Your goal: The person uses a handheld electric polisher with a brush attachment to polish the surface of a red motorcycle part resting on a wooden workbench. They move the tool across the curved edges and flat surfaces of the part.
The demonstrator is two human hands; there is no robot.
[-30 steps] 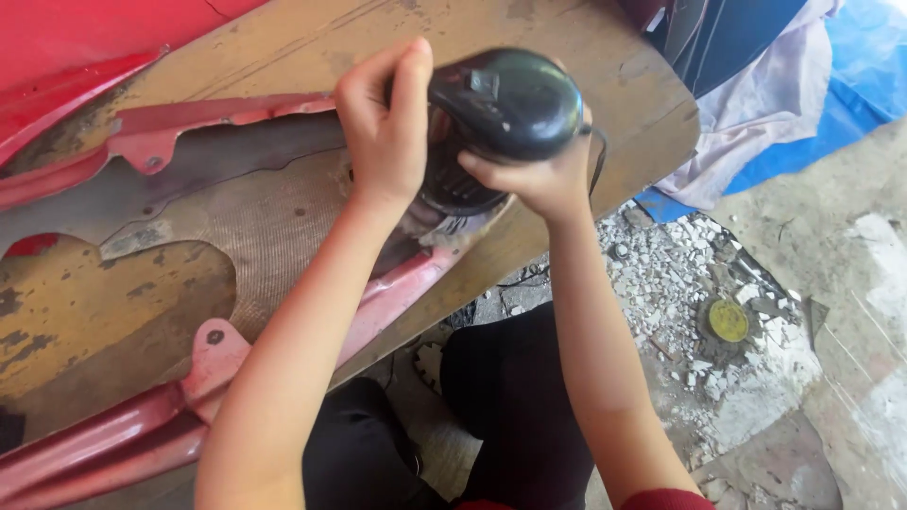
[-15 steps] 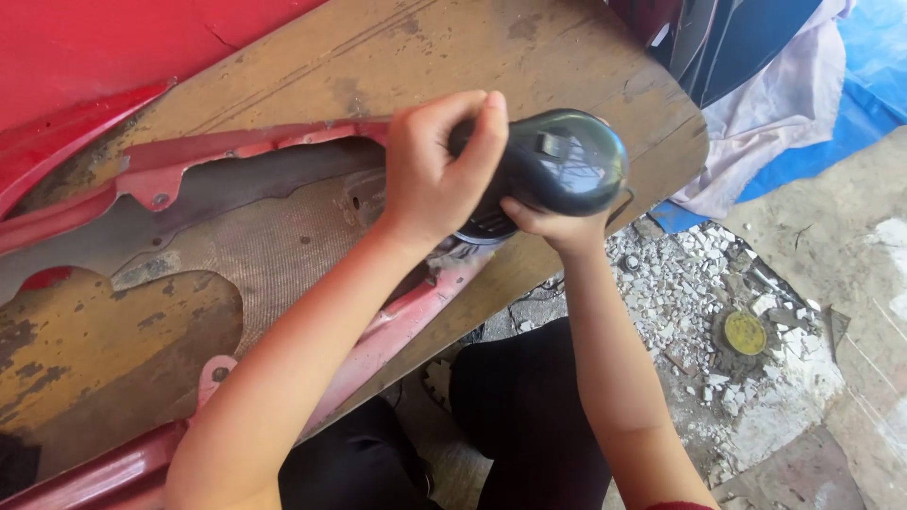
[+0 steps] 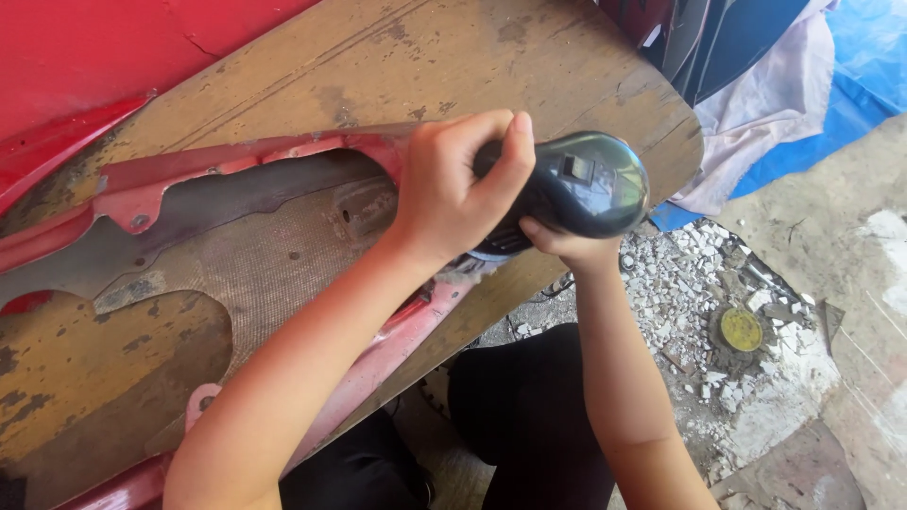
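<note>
Shifted rightward along the panel since a second ago: rounded black plastic power sander, now near the right end of the red part and close to the board's rim; both hands carried with it.

Nearest: dark trousers of the seated person, below the board edge.

Left hand: clenched over the front of the sander body, thumb laid along its top. Right hand: cupped under the rear of the body, fingers wrapped from below, mostly hidden. Sanding face pressed down, concealed by the hands.

Long axis of sander: roughly left to right across the view, slightly tilted; bulbous switch end pointing right toward the rubble, working end pointing left and down onto the panel.

Beneath: red moulded body panel with bare grey woven backing, lying flat on a worn oval plywood board.

Beyond, right: grey concrete rubble, small round yellow disc, pale cloth on blue tarpaulin.

Hazards, as judged:
- Running off the panel's thin rim, so near the board edge; likely gouging or snatching.
- Panel apparently unclamped; possible sliding under sideways push.
- Fingertips close to the pad.
- Dust, no guard visible.
</note>
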